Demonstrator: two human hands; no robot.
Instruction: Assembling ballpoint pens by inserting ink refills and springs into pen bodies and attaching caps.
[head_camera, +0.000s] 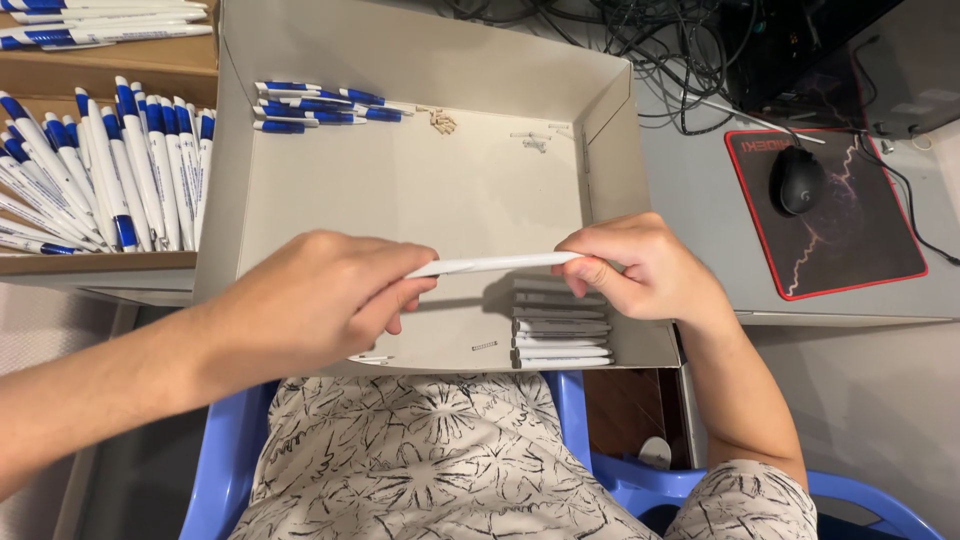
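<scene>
Head view: I look down at a shallow cardboard box (300, 170) resting over my lap.
Left hand (310, 300): closed around the left end of a white pen tube (495, 264), fingers curled under it.
Right hand (640, 270): pinching the right end of the same tube with thumb and fingertips.
Pen tube: held level between both hands, just above the near part of the box floor; I think this is so the two ends can be worked together.
Dark strips (560, 325): stacked at the near right corner of the box, just below the right hand, easy to reach.
Finished pens (320, 105): white and blue, lying at the far left of the box.
Pen tray (100, 175): many more pens in rows, left of the box.
Mouse (800, 180): on a black pad, far right, well apart.
</scene>
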